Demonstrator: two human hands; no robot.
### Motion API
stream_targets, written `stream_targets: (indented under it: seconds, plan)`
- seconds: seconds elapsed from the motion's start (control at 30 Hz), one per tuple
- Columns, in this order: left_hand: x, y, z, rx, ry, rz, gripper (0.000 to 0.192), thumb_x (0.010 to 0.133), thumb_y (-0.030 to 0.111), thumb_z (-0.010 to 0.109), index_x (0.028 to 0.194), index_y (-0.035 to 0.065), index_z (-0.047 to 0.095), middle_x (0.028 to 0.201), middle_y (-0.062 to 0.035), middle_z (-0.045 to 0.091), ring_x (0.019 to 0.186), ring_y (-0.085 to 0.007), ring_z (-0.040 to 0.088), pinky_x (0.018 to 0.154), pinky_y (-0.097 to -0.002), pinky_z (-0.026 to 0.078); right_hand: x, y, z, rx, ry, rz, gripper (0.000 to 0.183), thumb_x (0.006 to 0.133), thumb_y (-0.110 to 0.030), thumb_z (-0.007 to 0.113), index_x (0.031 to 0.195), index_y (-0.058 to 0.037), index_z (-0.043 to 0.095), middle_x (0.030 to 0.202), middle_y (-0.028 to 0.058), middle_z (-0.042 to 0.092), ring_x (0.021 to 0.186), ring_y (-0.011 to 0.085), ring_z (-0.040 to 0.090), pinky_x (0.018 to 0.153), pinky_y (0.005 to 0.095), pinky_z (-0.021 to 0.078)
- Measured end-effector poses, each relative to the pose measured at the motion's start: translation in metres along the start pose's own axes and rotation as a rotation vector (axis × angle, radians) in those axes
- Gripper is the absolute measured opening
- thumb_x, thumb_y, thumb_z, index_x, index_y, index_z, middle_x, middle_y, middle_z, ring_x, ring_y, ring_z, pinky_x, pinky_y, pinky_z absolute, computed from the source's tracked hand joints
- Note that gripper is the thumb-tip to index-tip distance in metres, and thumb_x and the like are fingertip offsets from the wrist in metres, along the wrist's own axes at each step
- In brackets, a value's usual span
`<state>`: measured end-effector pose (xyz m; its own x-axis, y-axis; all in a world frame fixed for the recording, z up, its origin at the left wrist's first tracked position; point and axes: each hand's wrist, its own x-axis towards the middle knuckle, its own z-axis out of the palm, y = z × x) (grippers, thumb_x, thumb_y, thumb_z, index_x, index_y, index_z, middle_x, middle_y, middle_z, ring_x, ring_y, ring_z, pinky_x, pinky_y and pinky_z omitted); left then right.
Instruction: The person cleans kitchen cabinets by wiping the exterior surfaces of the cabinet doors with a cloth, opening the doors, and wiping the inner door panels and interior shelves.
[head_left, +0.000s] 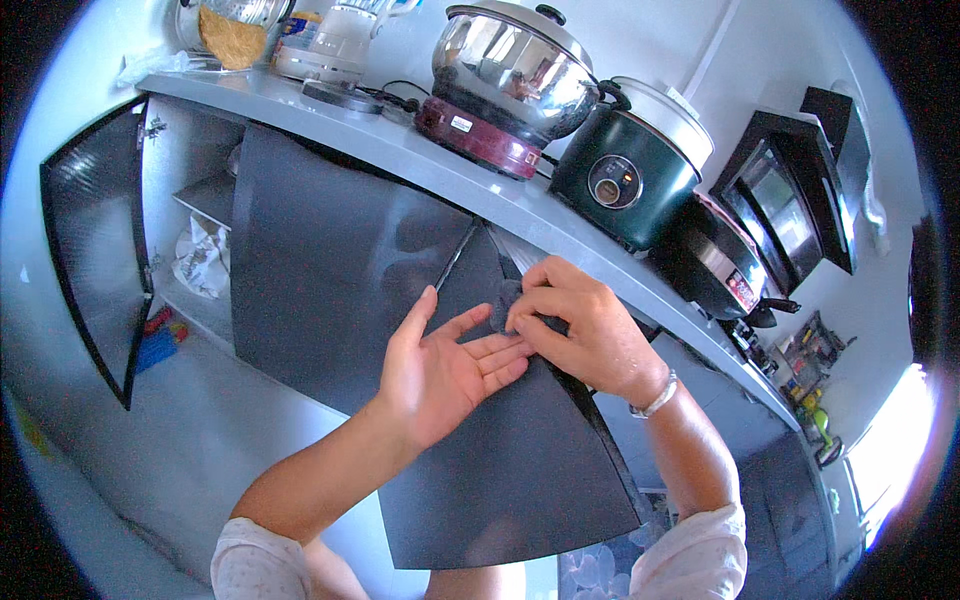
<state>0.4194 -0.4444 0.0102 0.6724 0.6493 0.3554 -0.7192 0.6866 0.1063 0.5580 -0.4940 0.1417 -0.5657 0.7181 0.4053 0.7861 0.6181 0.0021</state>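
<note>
My left hand (450, 367) is palm up with its fingers spread, in front of a glossy dark cabinet door (510, 465) that stands open. Its fingertips reach the fingers of my right hand (581, 326), which are bent together near the door's upper edge. A small dark grey piece (502, 304), perhaps cloth, shows at the right fingertips, which seem to pinch it; most of it is hidden. Left of this door is another dark cabinet front (322, 262), which is closed.
Above runs a grey countertop (360, 142) with a steel pot (510, 67) on a maroon base, a dark green rice cooker (626, 172) and a black pan (709, 259). At far left a framed cabinet door (97, 247) stands open, with a white bag (202, 255) inside.
</note>
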Motion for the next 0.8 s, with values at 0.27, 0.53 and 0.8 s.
stream_targets:
  seconds: [0.27, 0.53, 0.8]
  plan:
    - [0.012, -0.006, -0.002, -0.006, -0.006, -0.049, 0.074, 0.090, 0.056, 0.047, 0.130, -0.0031, 0.028, 0.124, -0.0331, 0.042, 0.116, -0.0392, 0.048, 0.101, -0.0463, 0.038, 0.041, 0.049, 0.016, -0.143, 0.075, 0.038, 0.020, 0.086, -0.022, 0.059, 0.084, -0.0025, 0.066, 0.085, 0.0167, 0.058, 0.085, 0.0354, 0.057, 0.075, 0.0416, 0.0466]
    - [0.010, 0.001, -0.005, 0.025, -0.029, -0.035, 0.068, 0.089, 0.053, 0.049, 0.125, -0.0023, 0.033, 0.119, -0.0312, 0.048, 0.111, -0.0380, 0.052, 0.099, -0.0459, 0.040, -0.016, -0.001, -0.008, 0.041, 0.004, 0.114, 0.011, 0.082, -0.013, 0.065, 0.083, -0.0028, 0.065, 0.083, 0.0128, 0.056, 0.077, 0.0285, 0.058, 0.070, 0.0353, 0.0464]
    - [0.010, 0.002, -0.004, 0.121, -0.048, -0.027, 0.054, 0.091, 0.041, 0.053, 0.122, -0.0004, 0.039, 0.117, -0.0272, 0.053, 0.109, -0.0338, 0.055, 0.097, -0.0442, 0.043, -0.052, -0.041, -0.040, 0.162, -0.139, 0.162, 0.003, 0.077, -0.006, 0.068, 0.077, -0.0037, 0.067, 0.081, 0.0094, 0.057, 0.076, 0.0220, 0.058, 0.070, 0.0310, 0.0463]
